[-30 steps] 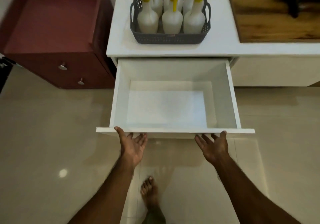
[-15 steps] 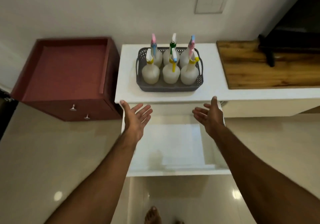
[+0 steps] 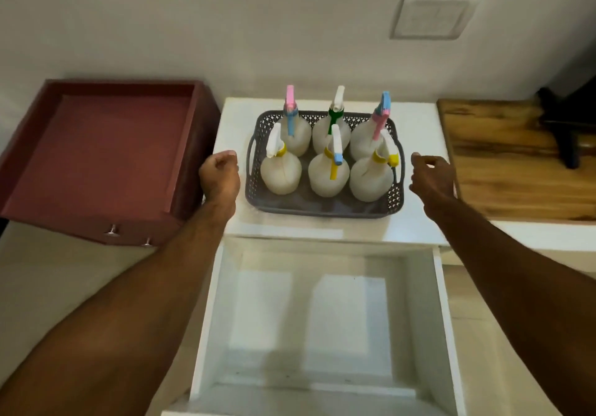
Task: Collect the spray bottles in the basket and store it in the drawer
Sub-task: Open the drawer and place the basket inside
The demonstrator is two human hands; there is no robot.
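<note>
A grey perforated basket [image 3: 322,206] stands on the white cabinet top [image 3: 416,222] and holds several white spray bottles [image 3: 280,170] with coloured triggers, all upright. My left hand [image 3: 220,175] hovers just left of the basket's left handle, fingers curled, holding nothing. My right hand [image 3: 430,177] is just right of the right handle, fingers curled inward, a small gap from the rim. Below the cabinet top the white drawer [image 3: 442,312] is pulled out and has nothing in it.
A dark red cabinet [image 3: 106,154] with a recessed top and two metal knobs stands close on the left. A wooden board [image 3: 516,170] with a dark object on it lies to the right. A wall switch plate [image 3: 433,16] is above.
Both hands left the drawer front, rose over the cabinet top and now flank the basket with fingers curling in. The view came closer to the cabinet.
</note>
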